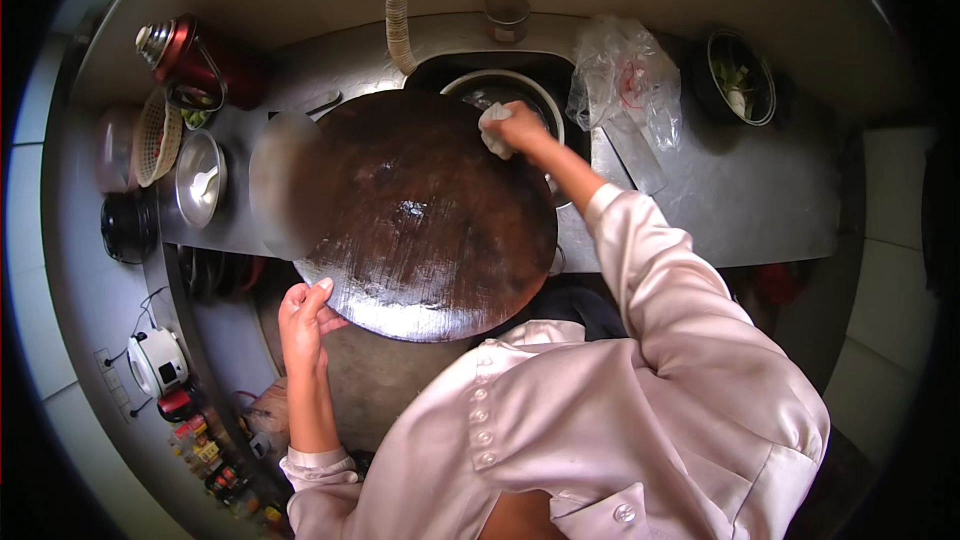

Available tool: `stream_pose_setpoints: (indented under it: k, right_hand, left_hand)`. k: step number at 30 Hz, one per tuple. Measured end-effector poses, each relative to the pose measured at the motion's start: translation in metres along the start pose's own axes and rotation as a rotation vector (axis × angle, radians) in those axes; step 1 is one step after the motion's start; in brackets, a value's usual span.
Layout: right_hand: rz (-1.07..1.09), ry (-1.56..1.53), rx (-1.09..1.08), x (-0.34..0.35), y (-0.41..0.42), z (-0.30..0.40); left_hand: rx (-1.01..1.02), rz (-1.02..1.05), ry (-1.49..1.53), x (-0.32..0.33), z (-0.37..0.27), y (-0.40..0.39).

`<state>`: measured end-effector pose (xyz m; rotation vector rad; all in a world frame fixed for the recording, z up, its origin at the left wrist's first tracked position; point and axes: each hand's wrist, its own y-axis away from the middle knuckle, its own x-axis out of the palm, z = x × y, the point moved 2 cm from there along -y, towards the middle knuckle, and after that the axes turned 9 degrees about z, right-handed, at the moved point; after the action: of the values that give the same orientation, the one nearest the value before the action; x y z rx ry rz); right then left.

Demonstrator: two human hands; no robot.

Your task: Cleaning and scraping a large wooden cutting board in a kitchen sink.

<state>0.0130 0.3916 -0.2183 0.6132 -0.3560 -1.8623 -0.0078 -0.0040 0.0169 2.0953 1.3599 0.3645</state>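
Observation:
A large round dark-brown wooden chopping board (427, 232), wet and shiny along its near edge, fills the middle of the view. It overlaps the sink and reaches out past the counter's front edge. My left hand (306, 319) grips its near left rim, thumb on top. At the far right rim, my right hand (521, 127) clutches a bunched whitish cloth (495, 129) against the board. Behind that hand a round metal basin (544, 94) sits in the sink (435, 67), partly hidden by the board. A blurred patch covers part of the board's left side.
On the stainless counter (750, 195) lie a cleaver (636, 154), a clear plastic bag (626, 75) and a pot with green vegetables (739, 82). Leftward stand a red thermos (187, 64), a metal bowl (201, 178) and a woven basket (156, 139). A ribbed hose (401, 7) hangs behind.

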Motion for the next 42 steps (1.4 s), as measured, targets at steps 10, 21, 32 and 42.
stream_pose_setpoints:
  k: [10,21,32,42]
  right_hand:
    - [-0.187,0.533,-0.704,-0.027,0.027,0.049]
    - [-0.388,0.775,-0.64,0.073,0.067,0.061]
    - [-0.11,0.388,-0.141,0.046,0.025,0.072]
    - [0.237,-0.38,-0.476,-0.013,0.121,0.125]
  left_hand:
    - [-0.026,0.055,0.085,-0.016,0.028,0.0]
    - [-0.018,0.051,0.129,-0.022,0.041,-0.003]
    - [-0.015,0.067,0.167,-0.027,0.045,-0.008]
    - [-0.028,0.07,0.179,-0.036,0.061,-0.012]
